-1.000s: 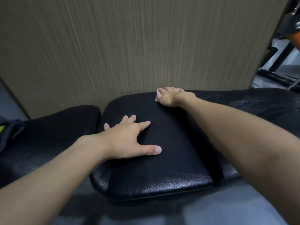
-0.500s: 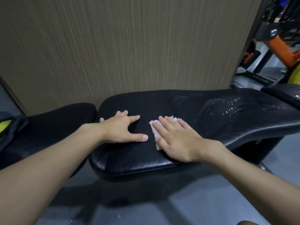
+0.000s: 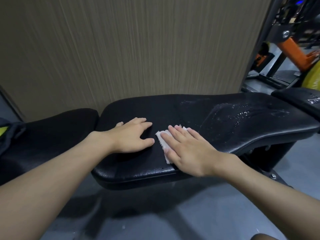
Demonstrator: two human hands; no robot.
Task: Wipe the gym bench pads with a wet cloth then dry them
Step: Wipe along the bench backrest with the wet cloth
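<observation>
Here we see the right hand (image 3: 188,151) laid flat, fingers (image 3: 174,134) extended and slightly spread, pressing a small white cloth (image 3: 161,139) against the near-left part of the black bench pad (image 3: 190,111). The left hand (image 3: 133,135) rests just beside it, fingers splayed, bracing on the same pad. Water beads (image 3: 242,116) lie toward the pad's right end. We judge the cloth soft, light and limp, best driven under a flat palm rather than pinched; the textured vinyl looks firm, and likely slick where wet.
</observation>
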